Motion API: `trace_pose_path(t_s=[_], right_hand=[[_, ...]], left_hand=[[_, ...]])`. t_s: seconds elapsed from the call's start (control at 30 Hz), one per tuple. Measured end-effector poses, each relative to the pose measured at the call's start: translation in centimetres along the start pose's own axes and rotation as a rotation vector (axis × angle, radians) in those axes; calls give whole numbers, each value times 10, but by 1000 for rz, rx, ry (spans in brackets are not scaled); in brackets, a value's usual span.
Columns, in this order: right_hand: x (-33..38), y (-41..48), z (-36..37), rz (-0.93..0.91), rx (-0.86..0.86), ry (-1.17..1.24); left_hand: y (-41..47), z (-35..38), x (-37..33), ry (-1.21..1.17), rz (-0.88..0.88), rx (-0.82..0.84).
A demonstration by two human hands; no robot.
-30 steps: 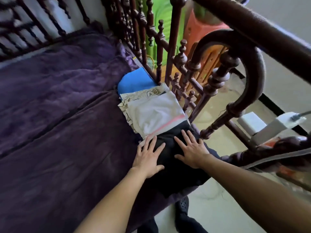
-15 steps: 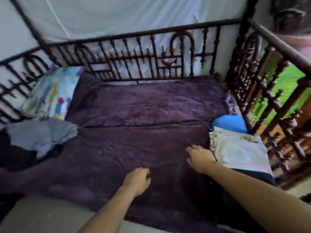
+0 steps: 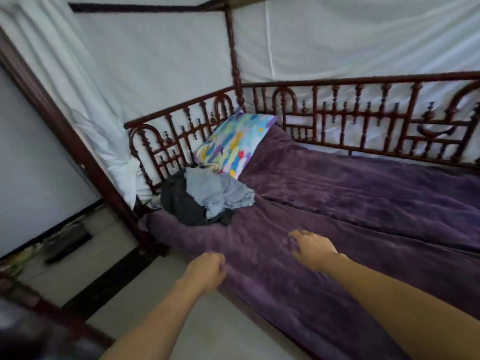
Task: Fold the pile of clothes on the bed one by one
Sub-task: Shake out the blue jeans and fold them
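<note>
A small heap of unfolded clothes lies at the left end of the bed: a grey garment (image 3: 220,192) on top of a dark one (image 3: 181,203). Both rest on the purple blanket (image 3: 363,203), just in front of a colourful pillow (image 3: 233,144). My left hand (image 3: 207,271) hovers at the bed's near edge with its fingers loosely curled and nothing in it. My right hand (image 3: 311,246) hangs over the blanket, palm down, fingers apart, holding nothing. Both hands are to the right of and nearer than the heap. The folded stack is out of view.
A dark carved wooden railing (image 3: 363,120) runs along the back and left end of the bed, with a post (image 3: 233,61) at the corner. White netting (image 3: 155,61) hangs behind it. Pale floor (image 3: 117,255) lies to the left, with dark objects by the wall.
The view has swung left, away from the folded stack and onto the unfolded heap. Both hands left the black garment and moved left across the blanket, empty.
</note>
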State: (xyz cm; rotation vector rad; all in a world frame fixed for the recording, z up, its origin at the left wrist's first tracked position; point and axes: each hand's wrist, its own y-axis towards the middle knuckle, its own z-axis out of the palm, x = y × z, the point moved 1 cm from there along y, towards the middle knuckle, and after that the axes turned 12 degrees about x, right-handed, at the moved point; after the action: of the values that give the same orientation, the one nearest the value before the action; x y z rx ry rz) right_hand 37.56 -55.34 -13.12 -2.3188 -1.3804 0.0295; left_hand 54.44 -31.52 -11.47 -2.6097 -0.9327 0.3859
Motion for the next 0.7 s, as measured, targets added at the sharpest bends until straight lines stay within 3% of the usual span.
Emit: trace_pose_path(t_s=[0.33, 0.7], right_hand=[[89, 132, -17, -47, 97, -43], [85, 339, -33, 31, 200, 43]], left_hand=[[54, -26, 133, -82, -68, 23], [247, -92, 199, -50, -16, 143]])
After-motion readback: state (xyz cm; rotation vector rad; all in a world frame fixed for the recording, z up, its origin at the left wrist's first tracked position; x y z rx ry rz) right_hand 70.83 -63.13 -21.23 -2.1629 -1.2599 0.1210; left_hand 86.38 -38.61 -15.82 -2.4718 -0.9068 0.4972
